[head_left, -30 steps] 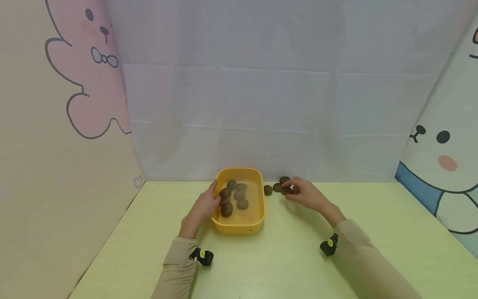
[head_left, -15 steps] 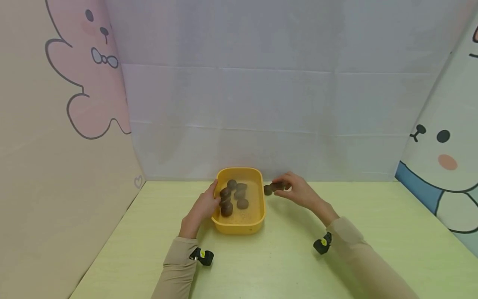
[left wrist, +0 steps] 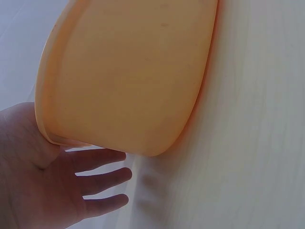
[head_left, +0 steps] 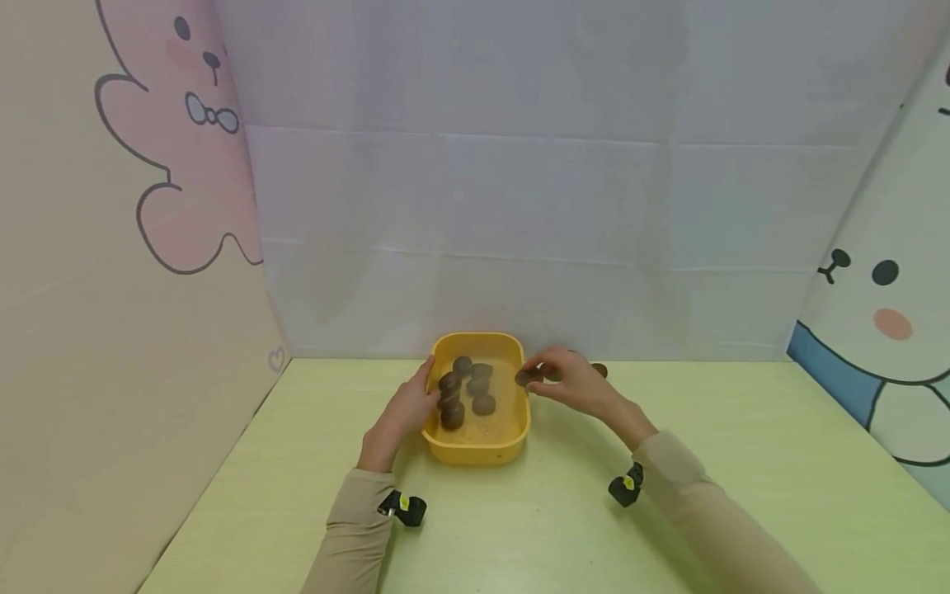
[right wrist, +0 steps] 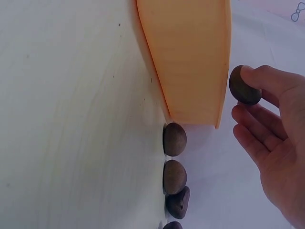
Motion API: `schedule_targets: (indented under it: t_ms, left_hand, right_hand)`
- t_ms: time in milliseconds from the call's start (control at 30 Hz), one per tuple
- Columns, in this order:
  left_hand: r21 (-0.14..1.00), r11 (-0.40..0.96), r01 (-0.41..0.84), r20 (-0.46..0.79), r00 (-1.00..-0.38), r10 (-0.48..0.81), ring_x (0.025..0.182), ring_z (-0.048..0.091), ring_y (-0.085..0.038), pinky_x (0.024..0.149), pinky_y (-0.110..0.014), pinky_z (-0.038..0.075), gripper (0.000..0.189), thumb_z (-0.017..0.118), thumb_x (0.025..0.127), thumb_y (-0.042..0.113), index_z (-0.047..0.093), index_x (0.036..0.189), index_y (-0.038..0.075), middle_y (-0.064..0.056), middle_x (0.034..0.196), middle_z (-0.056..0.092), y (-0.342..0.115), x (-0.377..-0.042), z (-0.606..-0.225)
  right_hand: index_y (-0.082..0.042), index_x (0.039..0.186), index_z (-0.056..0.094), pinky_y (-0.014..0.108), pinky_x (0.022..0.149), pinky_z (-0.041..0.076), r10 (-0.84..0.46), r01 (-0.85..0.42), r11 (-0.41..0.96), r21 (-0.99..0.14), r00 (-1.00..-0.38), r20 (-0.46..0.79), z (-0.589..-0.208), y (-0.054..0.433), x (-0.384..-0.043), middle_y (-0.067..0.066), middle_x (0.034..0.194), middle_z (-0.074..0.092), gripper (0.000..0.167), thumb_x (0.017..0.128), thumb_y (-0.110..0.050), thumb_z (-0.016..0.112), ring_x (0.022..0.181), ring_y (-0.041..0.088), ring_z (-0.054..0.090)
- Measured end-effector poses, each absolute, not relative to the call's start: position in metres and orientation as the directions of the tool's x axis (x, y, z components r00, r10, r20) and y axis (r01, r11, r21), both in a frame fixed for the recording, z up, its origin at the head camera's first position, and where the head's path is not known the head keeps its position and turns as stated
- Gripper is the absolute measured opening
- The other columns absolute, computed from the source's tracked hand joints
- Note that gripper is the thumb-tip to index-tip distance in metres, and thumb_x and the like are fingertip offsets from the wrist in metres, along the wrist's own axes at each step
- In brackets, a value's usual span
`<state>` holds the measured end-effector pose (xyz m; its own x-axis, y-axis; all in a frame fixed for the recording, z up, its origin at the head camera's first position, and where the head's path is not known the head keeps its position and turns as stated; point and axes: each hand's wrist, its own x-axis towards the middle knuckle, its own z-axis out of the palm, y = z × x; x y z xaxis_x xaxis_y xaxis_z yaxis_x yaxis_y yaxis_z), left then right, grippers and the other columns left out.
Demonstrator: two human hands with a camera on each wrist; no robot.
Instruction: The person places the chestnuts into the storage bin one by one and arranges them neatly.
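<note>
One dark, rounded piece (right wrist: 245, 91), pinched in the right hand (head_left: 577, 385), is just beside the yellow bin's (head_left: 475, 454) right rim; the left hand (head_left: 403, 410) grips its left side.

Across the far side we see a greyish-white sheet (head_left: 460, 206), its horizontal creases (head_left: 549, 139) running left to right above the far edge of the pale yellow-green tabletop (head_left: 750, 412). On our left stands a beige panel (head_left: 96, 396) printed with a pink cartoon animal (head_left: 193, 165) wearing a pale bow tie (head_left: 211, 115); low at its far end we spot a small heart outline (head_left: 276, 360). The right panel (head_left: 913, 181) shows us a white cartoon animal (head_left: 853, 330) with a pink cheek (head_left: 892, 324) and blue clothing (head_left: 834, 375).
</note>
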<state>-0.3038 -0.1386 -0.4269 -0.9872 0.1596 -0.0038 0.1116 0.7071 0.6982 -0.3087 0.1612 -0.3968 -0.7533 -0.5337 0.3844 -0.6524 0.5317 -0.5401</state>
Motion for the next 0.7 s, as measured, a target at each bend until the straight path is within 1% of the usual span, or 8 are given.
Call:
schedule_targets:
  t_ms: [67, 200, 267, 333, 400, 467, 600, 700]
  left_hand:
    - [0.697, 0.708, 0.110, -0.005, -0.987, 0.158, 0.054, 0.041, -0.015, 0.054, -0.027, 0.041, 0.069, 0.048, 0.100, 0.012, 0.016, 0.161, 0.013, -0.017, 0.094, 0.058, -0.139, -0.304, -0.427]
    - [0.698, 0.707, 0.115, -0.002, -0.987, 0.163, 0.056, 0.042, -0.016, 0.056, -0.028, 0.041, 0.068, 0.047, 0.100, 0.012, 0.016, 0.161, 0.013, -0.022, 0.121, 0.059, -0.140, -0.303, -0.427]
    - [0.698, 0.707, 0.116, -0.002, -0.987, 0.163, 0.057, 0.042, -0.016, 0.057, -0.028, 0.041, 0.068, 0.047, 0.100, 0.012, 0.016, 0.161, 0.013, -0.022, 0.132, 0.055, -0.139, -0.303, -0.427]
    - [0.699, 0.706, 0.115, -0.002, -0.987, 0.162, 0.057, 0.042, -0.016, 0.058, -0.028, 0.041, 0.069, 0.047, 0.100, 0.012, 0.015, 0.161, 0.013, -0.023, 0.136, 0.053, -0.139, -0.303, -0.427]
    - [0.697, 0.708, 0.118, 0.003, -0.987, 0.162, 0.057, 0.042, -0.016, 0.057, -0.028, 0.041, 0.069, 0.047, 0.100, 0.012, 0.016, 0.161, 0.013, -0.023, 0.137, 0.053, -0.139, -0.304, -0.427]
    - [0.696, 0.708, 0.118, 0.004, -0.987, 0.160, 0.056, 0.041, -0.016, 0.057, -0.028, 0.041, 0.069, 0.047, 0.100, 0.012, 0.016, 0.161, 0.013, -0.023, 0.132, 0.055, -0.139, -0.304, -0.427]
    - [0.696, 0.708, 0.119, 0.008, -0.987, 0.158, 0.055, 0.042, -0.016, 0.056, -0.027, 0.041, 0.069, 0.048, 0.099, 0.012, 0.017, 0.160, 0.012, -0.023, 0.122, 0.059, -0.139, -0.304, -0.428]
    - [0.697, 0.707, 0.115, 0.002, -0.988, 0.158, 0.055, 0.042, -0.016, 0.056, -0.027, 0.041, 0.069, 0.048, 0.099, 0.012, 0.017, 0.161, 0.013, -0.022, 0.115, 0.060, -0.139, -0.305, -0.428]
  right_hand:
    - [-0.004, 0.112, 0.071, 0.047, 0.086, 0.055, -0.537, -0.647, 0.530, -0.548, -0.756, 0.373, -0.396, 0.157, -0.308, 0.008, 0.106, 0.070, 0.026, 0.087, -0.010, 0.074, 0.093, 0.021, 0.066]
    - [-0.006, 0.111, 0.071, 0.047, 0.084, 0.055, -0.562, -0.664, 0.533, -0.524, -0.741, 0.367, -0.397, 0.149, -0.309, 0.007, 0.105, 0.070, 0.025, 0.087, -0.013, 0.075, 0.091, 0.023, 0.065]
    - [-0.008, 0.110, 0.072, 0.042, 0.080, 0.054, -0.582, -0.680, 0.540, -0.496, -0.727, 0.364, -0.398, 0.146, -0.311, 0.005, 0.103, 0.069, 0.024, 0.087, -0.014, 0.074, 0.088, 0.024, 0.064]
    - [-0.011, 0.109, 0.072, 0.035, 0.075, 0.052, -0.600, -0.697, 0.548, -0.463, -0.713, 0.363, -0.398, 0.141, -0.312, 0.002, 0.100, 0.068, 0.022, 0.087, -0.015, 0.074, 0.084, 0.024, 0.062]
    - [-0.014, 0.107, 0.073, 0.030, 0.071, 0.048, -0.614, -0.705, 0.554, -0.442, -0.705, 0.354, -0.397, 0.137, -0.312, 0.001, 0.099, 0.067, 0.019, 0.088, -0.016, 0.073, 0.082, 0.024, 0.059]
    - [-0.015, 0.106, 0.073, 0.028, 0.071, 0.046, -0.629, -0.711, 0.560, -0.426, -0.699, 0.341, -0.397, 0.133, -0.312, 0.000, 0.099, 0.066, 0.019, 0.088, -0.016, 0.071, 0.083, 0.023, 0.058]
    - [-0.014, 0.105, 0.074, 0.032, 0.077, 0.046, -0.663, -0.728, 0.576, -0.373, -0.682, 0.309, -0.396, 0.123, -0.313, 0.001, 0.102, 0.068, 0.020, 0.086, -0.015, 0.069, 0.088, 0.023, 0.059]
    - [-0.014, 0.104, 0.075, 0.035, 0.082, 0.047, -0.688, -0.742, 0.581, -0.334, -0.667, 0.284, -0.398, 0.116, -0.314, 0.000, 0.103, 0.069, 0.020, 0.084, -0.016, 0.071, 0.093, 0.022, 0.061]
